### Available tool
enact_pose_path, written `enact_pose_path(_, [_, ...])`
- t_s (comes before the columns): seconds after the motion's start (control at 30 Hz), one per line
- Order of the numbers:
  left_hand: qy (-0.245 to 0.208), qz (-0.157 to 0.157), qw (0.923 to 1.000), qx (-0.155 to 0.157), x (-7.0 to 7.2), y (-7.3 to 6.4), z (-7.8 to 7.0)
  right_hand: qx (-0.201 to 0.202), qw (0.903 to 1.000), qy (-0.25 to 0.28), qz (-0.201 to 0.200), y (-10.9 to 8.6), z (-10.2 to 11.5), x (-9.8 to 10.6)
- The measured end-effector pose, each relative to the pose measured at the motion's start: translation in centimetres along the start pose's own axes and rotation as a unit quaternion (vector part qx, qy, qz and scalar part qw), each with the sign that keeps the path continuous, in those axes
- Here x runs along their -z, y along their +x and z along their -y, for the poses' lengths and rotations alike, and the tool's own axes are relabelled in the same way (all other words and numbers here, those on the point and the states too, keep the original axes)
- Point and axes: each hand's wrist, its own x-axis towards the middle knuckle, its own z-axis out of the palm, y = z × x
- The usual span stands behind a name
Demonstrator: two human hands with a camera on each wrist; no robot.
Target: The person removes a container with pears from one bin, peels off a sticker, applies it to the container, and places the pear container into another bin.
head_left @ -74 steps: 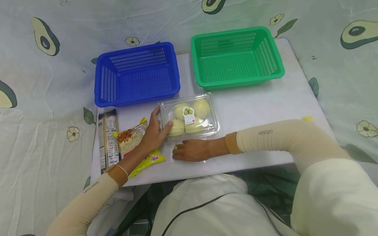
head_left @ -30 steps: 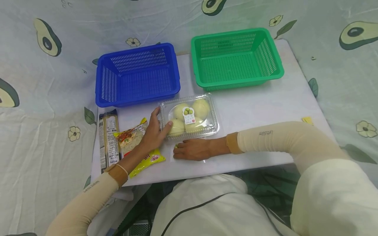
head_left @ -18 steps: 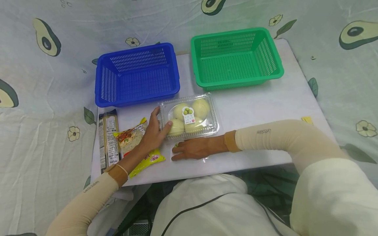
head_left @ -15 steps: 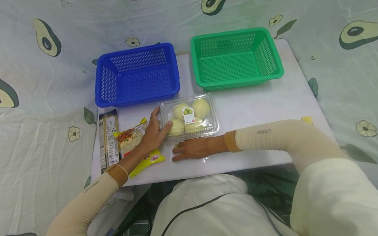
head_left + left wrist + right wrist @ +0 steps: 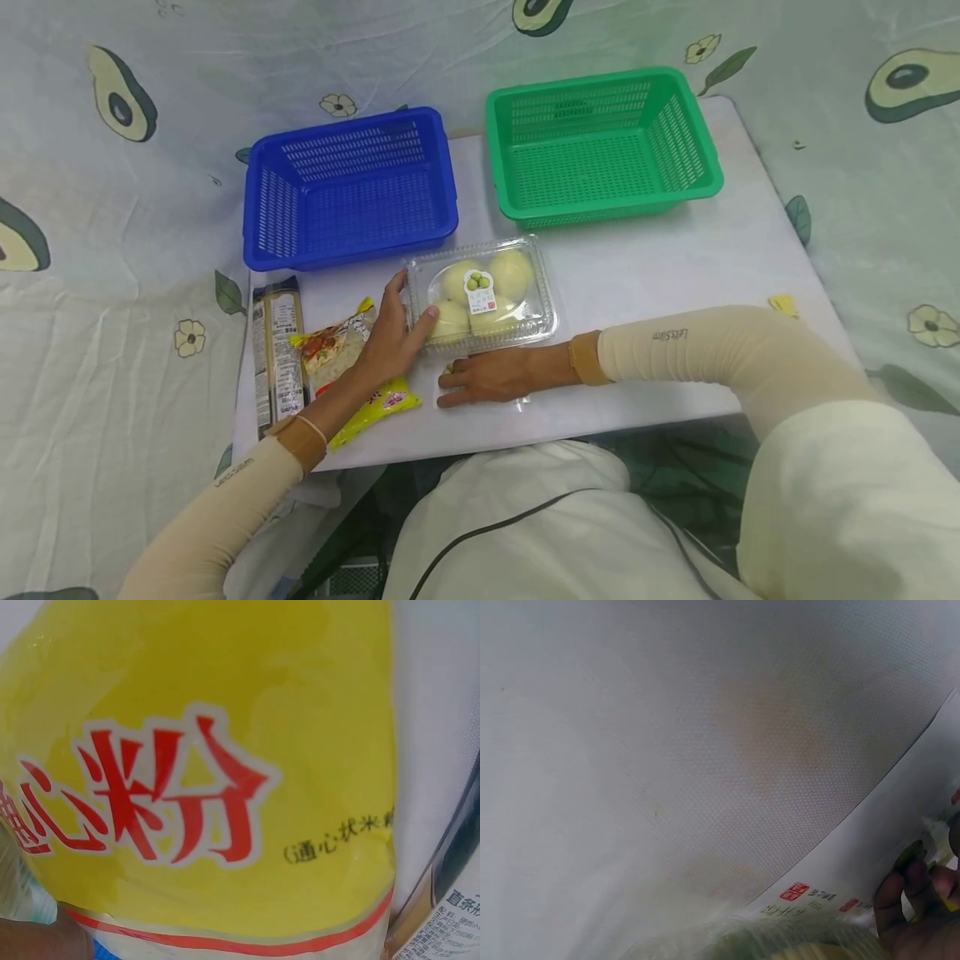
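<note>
A clear plastic box (image 5: 540, 308) of round, pale green-yellow food lies in the middle of the table, with a white sticker (image 5: 480, 293) on its lid. My left hand (image 5: 392, 343) grips the box's left side, thumb over the lid and fingers along the edge. In front of the box, my right hand (image 5: 491, 377) is over a white sheet of labels (image 5: 870, 847). The right wrist view shows its fingers (image 5: 891, 900) curled at a label with a green print (image 5: 909, 856), pinching it. The hand hides most of the sheet from above.
A yellow bag of macaroni (image 5: 337, 354) lies under my left forearm, beside a long pack of straight pasta (image 5: 281, 358). At the back stand a blue basket (image 5: 352, 252) and a green basket (image 5: 607, 208). A small yellow piece (image 5: 783, 305) lies at the table's right.
My right hand's fingers have spread slightly and the hand has shifted a little. The left hand and the box have stayed in place.
</note>
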Motion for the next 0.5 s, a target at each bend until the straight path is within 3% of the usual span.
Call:
enact_pose_path(0.2, [0.000,0.001,1.0000,0.001,0.1,-0.1,0.1,0.007,0.9987,0.011,-0.049,0.6,0.0,-2.5])
enact_pose_path(0.33, [-0.002,0.000,1.0000,-0.001,0.1,-0.1,0.1,0.006,0.9995,0.025,-0.016,0.6,-0.2,-1.4])
enact_pose_path(0.43, [-0.004,0.000,1.0000,-0.004,0.1,0.1,0.1,0.004,0.9988,0.043,0.025,0.1,-0.3,0.5])
enact_pose_path(0.5, [-0.005,0.001,1.0000,-0.006,0.1,0.1,0.1,0.005,0.9987,0.045,0.020,0.0,-0.3,0.6])
